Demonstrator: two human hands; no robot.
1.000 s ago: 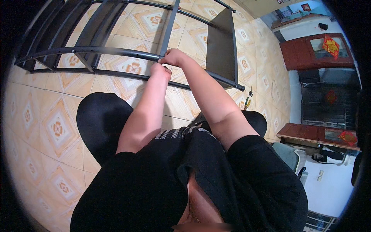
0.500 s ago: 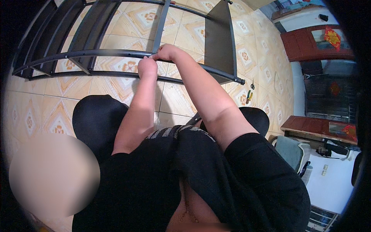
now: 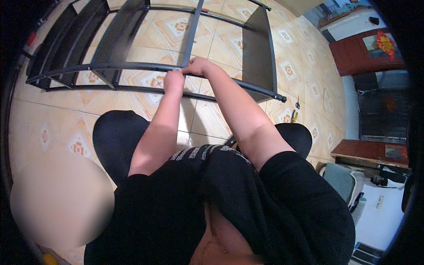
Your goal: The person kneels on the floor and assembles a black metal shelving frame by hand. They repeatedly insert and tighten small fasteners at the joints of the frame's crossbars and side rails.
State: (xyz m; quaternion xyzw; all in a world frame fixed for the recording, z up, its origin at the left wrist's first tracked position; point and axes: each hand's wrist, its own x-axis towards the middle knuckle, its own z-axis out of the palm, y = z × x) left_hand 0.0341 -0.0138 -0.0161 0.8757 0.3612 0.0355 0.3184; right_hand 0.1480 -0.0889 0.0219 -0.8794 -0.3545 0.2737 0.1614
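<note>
A black metal shelf rack (image 3: 259, 53) lies on its side on the tiled floor in front of me. My left hand (image 3: 174, 81) is closed against its near tube (image 3: 141, 66), where a flat crossbar (image 3: 193, 37) meets it. My right hand (image 3: 198, 67) is at the same joint, thumb and fingers pinched together beside the left fingertips. Something small and pale shows between the two hands, too small to name. The fingertips are partly hidden.
Yellow-and-green-handled pliers (image 3: 294, 115) and dark scissors (image 3: 297, 104) lie on the floor right of the rack's foot. A small reddish piece (image 3: 204, 11) is by the far tube. My knees (image 3: 120, 139) are close to the rack. Farther right stands a grey-green padded seat (image 3: 339, 180).
The view has shifted, so the rack and floor appear lower and farther right. Both hands stay at the same joint, their fingers held much as before.
</note>
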